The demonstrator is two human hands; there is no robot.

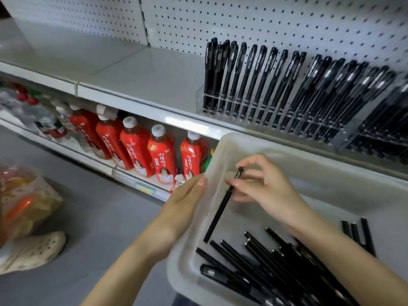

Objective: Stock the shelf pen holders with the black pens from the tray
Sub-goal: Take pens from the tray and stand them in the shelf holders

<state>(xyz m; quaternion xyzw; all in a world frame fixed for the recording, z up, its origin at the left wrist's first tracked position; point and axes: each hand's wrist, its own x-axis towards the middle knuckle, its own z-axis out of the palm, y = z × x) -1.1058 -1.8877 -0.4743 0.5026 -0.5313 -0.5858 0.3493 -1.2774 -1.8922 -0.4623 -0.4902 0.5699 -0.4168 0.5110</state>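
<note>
My right hand [267, 188] pinches one pen [218, 214] near its cap, fingers clamped on it, inside the tray [220, 141] by its left wall, above the loose pens [265, 261]. My left hand [183, 202] lies straight-fingered against the tray's left wall. Full holders [199, 100] stand beyond its far rim.

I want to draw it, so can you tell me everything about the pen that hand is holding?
The black pen is slim and straight, matte plastic by its look, with a capped end bearing pale print. It tilts, cap end up toward the shelf, lower tip down inside the tray. The right hand pinches it near the cap with its fingers. Whether the tip touches the tray floor is unclear.
</note>
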